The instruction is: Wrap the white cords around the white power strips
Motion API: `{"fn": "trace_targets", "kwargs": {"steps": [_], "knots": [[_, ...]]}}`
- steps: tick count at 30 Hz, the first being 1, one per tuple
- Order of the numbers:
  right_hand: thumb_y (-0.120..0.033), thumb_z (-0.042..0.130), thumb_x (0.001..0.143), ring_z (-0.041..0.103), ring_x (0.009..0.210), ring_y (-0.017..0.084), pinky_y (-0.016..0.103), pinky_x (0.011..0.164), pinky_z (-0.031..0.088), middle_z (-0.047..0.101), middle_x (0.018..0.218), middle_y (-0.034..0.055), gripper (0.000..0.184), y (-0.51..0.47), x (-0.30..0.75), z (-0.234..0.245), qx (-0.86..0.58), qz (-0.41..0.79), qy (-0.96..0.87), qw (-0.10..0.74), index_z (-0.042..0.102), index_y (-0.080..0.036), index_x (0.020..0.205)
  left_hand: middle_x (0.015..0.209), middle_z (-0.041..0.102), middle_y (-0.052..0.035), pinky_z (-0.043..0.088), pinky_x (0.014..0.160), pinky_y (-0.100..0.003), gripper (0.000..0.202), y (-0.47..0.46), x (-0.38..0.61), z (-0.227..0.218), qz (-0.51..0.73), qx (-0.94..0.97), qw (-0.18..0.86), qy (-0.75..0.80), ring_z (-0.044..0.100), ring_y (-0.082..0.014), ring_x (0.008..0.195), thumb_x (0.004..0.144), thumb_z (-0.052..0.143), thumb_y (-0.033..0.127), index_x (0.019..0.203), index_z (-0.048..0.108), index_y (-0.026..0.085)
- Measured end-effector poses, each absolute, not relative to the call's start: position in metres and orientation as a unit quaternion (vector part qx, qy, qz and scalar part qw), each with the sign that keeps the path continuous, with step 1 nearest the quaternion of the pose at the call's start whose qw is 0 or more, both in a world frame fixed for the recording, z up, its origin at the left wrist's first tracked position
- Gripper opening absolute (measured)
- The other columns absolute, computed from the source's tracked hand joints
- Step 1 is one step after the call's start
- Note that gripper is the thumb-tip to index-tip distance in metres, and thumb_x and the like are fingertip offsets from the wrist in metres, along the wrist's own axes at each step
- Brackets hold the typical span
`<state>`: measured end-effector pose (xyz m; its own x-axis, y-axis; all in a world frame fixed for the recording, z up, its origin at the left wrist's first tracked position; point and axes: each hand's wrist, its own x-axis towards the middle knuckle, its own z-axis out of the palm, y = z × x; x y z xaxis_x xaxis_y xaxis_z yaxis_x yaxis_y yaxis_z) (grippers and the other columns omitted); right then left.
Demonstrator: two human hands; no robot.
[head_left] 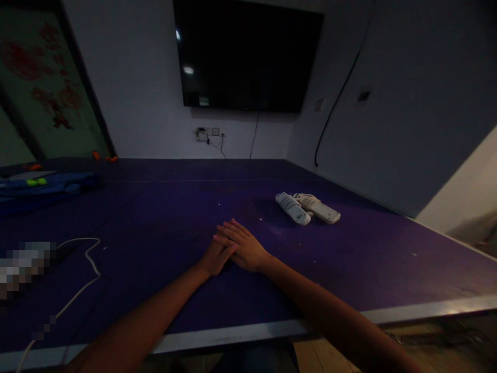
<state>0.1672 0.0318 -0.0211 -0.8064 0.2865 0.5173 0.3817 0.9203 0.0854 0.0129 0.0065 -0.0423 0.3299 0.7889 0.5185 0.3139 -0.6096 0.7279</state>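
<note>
My right hand over my left hand, resting on purple table.
Right fingers extended, released; left ones mostly covered, can't tell if clenched. White power strip and cream power strip, 2 units side by side, lie ahead-right of my hands, apart from them, cords wound round each. Thin cable on table to my left; dark TV on wall ahead.

The right hand is hiding part of the left hand. The left edge is cutting off the cloth and a pixelated object
</note>
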Motion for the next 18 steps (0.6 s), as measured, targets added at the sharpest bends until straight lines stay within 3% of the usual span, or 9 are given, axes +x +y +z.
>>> {"fn": "trace_targets", "kwargs": {"steps": [18], "knots": [[-0.027,0.042,0.091,0.025,0.138,0.020,0.048,0.114,0.022,0.040,0.144,0.0074,0.048,0.0321,0.1669,-0.0219,-0.190,-0.095,-0.946,0.246,0.040,-0.022,0.138,0.146,0.037,-0.0108,0.023,0.112,-0.045,0.057,0.0075,0.0131,-0.0433,0.455,0.767,0.276,0.359,0.031,-0.0243,0.136,0.089,0.038,0.043,0.141,0.035,0.018]]}}
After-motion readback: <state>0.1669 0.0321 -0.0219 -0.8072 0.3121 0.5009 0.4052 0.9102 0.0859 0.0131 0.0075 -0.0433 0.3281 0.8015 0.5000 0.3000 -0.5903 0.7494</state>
